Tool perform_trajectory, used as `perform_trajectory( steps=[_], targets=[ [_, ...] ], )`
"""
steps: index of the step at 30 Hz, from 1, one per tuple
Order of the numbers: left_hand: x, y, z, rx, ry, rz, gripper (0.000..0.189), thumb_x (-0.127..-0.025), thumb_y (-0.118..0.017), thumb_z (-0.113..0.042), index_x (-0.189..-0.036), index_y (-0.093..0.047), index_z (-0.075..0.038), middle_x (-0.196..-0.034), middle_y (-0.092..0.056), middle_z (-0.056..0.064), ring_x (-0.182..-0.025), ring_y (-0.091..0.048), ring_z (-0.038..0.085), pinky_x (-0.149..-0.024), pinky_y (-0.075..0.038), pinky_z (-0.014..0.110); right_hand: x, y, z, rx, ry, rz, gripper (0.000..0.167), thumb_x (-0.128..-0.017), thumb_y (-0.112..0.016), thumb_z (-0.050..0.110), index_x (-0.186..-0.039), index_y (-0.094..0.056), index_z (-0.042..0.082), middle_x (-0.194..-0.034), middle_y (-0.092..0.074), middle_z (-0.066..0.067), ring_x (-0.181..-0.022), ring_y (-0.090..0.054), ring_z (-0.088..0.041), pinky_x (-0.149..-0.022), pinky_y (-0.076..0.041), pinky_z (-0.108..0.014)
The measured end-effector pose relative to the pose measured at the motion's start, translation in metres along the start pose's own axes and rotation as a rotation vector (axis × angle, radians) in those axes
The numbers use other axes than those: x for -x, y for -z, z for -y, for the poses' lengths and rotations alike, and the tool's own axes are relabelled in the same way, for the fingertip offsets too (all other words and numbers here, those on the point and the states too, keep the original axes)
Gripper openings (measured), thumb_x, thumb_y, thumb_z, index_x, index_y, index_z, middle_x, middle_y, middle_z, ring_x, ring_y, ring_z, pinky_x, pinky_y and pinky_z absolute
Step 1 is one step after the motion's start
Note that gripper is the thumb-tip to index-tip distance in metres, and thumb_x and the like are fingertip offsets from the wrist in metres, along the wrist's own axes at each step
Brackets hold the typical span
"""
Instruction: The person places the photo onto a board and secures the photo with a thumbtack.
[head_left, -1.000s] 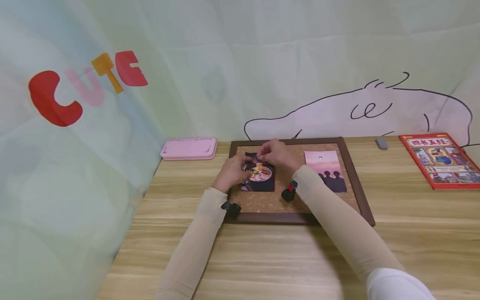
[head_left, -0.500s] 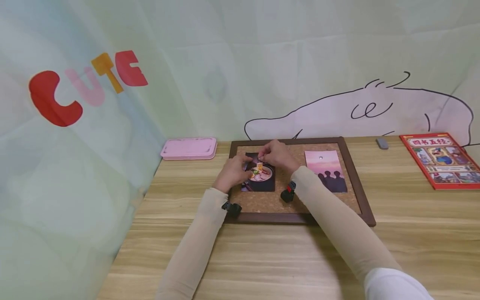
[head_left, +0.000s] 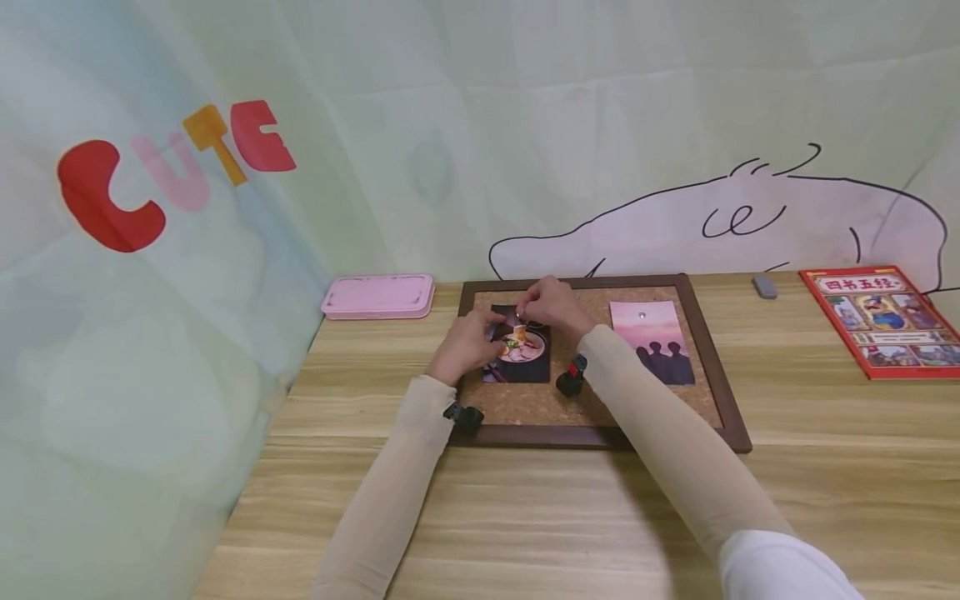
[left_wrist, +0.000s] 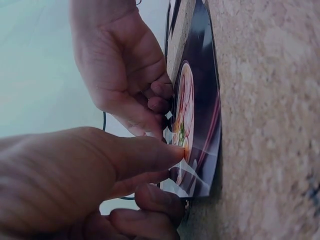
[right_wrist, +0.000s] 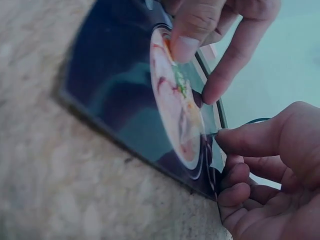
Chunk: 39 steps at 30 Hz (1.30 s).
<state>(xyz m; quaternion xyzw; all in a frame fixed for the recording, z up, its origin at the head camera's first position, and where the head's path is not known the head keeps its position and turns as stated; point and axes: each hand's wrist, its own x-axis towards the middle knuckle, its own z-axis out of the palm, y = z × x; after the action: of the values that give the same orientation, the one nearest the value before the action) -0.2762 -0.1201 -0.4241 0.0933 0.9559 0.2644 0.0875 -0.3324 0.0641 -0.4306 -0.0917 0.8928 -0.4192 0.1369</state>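
A glossy dark photo of a bowl of food [head_left: 534,371] lies on a framed cork board [head_left: 525,404]. My left hand [head_left: 465,343] rests over its left side, thumb [right_wrist: 185,47] pressing on the pictured bowl and index finger [right_wrist: 225,80] stretched toward the top. At the photo's top edge, my right hand [head_left: 557,307] pinches a small silver thumbtack [head_left: 519,317] between thumb and fingers. Its other fingers [right_wrist: 235,192] are curled against the photo's edge in the right wrist view. Most of the tack is hidden by the fingertips.
A pink sunset photo [head_left: 652,333] with a silver tack near its top lies at the board's right. A pink tin case [head_left: 378,297] stands left of the board. Toward the right are a grey eraser [head_left: 765,287] and a red-bordered book [head_left: 881,321] on the wooden table [head_left: 555,517].
My right wrist and forearm have shifted slightly left, the fingertips staying at the photo's top edge. The silver tack shows more clearly now. My left hand holds its place.
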Motion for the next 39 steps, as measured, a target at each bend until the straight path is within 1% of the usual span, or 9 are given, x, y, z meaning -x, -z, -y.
perform_trajectory(
  steps=[4,10,16,19,26,31,37,39],
  targets=[
    [-0.0004,-0.0002,0.0006,-0.002,0.003,-0.003,0.049,-0.098,-0.073,-0.014,-0.146,-0.066,-0.004,-0.15,-0.064,0.019,-0.086,-0.054,0.023,-0.07,-0.038,0.028,-0.0027,0.0013,0.0031,-0.002,-0.037,0.011,0.022,-0.098,-0.068,0.02,-0.107,-0.081,0.005,-0.107,-0.074,-0.01,-0.093,-0.059,-0.022,-0.077,-0.044,-0.028],
    [-0.001,-0.001,0.0006,0.001,0.017,0.003,0.05,-0.098,-0.073,-0.014,-0.147,-0.065,-0.005,-0.153,-0.063,0.018,-0.09,-0.056,0.025,-0.074,-0.04,0.031,-0.0052,0.0021,0.0063,-0.044,-0.088,0.008,0.023,-0.098,-0.069,0.021,-0.108,-0.081,0.004,-0.109,-0.074,-0.011,-0.095,-0.06,-0.023,-0.078,-0.046,-0.029],
    [-0.0011,-0.0017,0.0004,-0.008,0.022,0.005,0.05,-0.099,-0.073,-0.014,-0.147,-0.065,-0.006,-0.156,-0.061,0.018,-0.102,-0.058,0.029,-0.081,-0.041,0.034,-0.0047,0.0024,0.0082,-0.037,-0.091,0.0,0.024,-0.097,-0.07,0.023,-0.108,-0.081,0.004,-0.11,-0.074,-0.011,-0.095,-0.06,-0.024,-0.079,-0.046,-0.029],
    [-0.0009,-0.0019,0.0006,-0.003,0.026,0.006,0.05,-0.099,-0.072,-0.014,-0.147,-0.065,-0.006,-0.154,-0.062,0.017,-0.102,-0.059,0.03,-0.081,-0.042,0.035,-0.0048,0.0016,0.0097,-0.039,-0.094,0.011,0.023,-0.098,-0.07,0.022,-0.107,-0.081,0.004,-0.109,-0.074,-0.011,-0.095,-0.061,-0.023,-0.079,-0.046,-0.029],
    [-0.0005,-0.0019,0.0,-0.001,0.029,0.004,0.05,-0.098,-0.073,-0.014,-0.147,-0.065,-0.007,-0.155,-0.062,0.018,-0.112,-0.058,0.031,-0.091,-0.045,0.039,-0.0047,0.0017,0.0104,-0.032,-0.107,0.012,0.022,-0.096,-0.072,0.023,-0.104,-0.08,0.004,-0.105,-0.074,-0.01,-0.095,-0.061,-0.023,-0.079,-0.046,-0.029],
    [-0.0009,-0.002,-0.0004,-0.005,0.035,0.007,0.05,-0.099,-0.073,-0.015,-0.148,-0.065,-0.007,-0.154,-0.063,0.018,-0.107,-0.059,0.031,-0.086,-0.044,0.038,-0.0047,0.003,0.0097,-0.034,-0.123,0.008,0.02,-0.094,-0.071,0.023,-0.099,-0.079,0.005,-0.101,-0.069,-0.008,-0.092,-0.059,-0.024,-0.075,-0.045,-0.03],
    [-0.0009,-0.0018,-0.0012,0.004,0.052,0.017,0.051,-0.099,-0.074,-0.015,-0.148,-0.065,-0.008,-0.158,-0.059,0.018,-0.111,-0.058,0.031,-0.088,-0.044,0.038,-0.0056,0.0042,0.0095,-0.047,-0.14,0.024,0.018,-0.095,-0.07,0.022,-0.098,-0.078,0.006,-0.1,-0.065,-0.007,-0.092,-0.057,-0.024,-0.074,-0.043,-0.03],
    [-0.0013,-0.0017,-0.0014,0.005,0.052,0.018,0.051,-0.099,-0.074,-0.015,-0.148,-0.065,-0.009,-0.158,-0.059,0.017,-0.108,-0.058,0.03,-0.086,-0.044,0.038,-0.0057,0.0048,0.0088,-0.044,-0.134,0.019,0.016,-0.095,-0.071,0.021,-0.096,-0.077,0.006,-0.098,-0.065,-0.006,-0.091,-0.057,-0.024,-0.074,-0.043,-0.03]
  ],
)
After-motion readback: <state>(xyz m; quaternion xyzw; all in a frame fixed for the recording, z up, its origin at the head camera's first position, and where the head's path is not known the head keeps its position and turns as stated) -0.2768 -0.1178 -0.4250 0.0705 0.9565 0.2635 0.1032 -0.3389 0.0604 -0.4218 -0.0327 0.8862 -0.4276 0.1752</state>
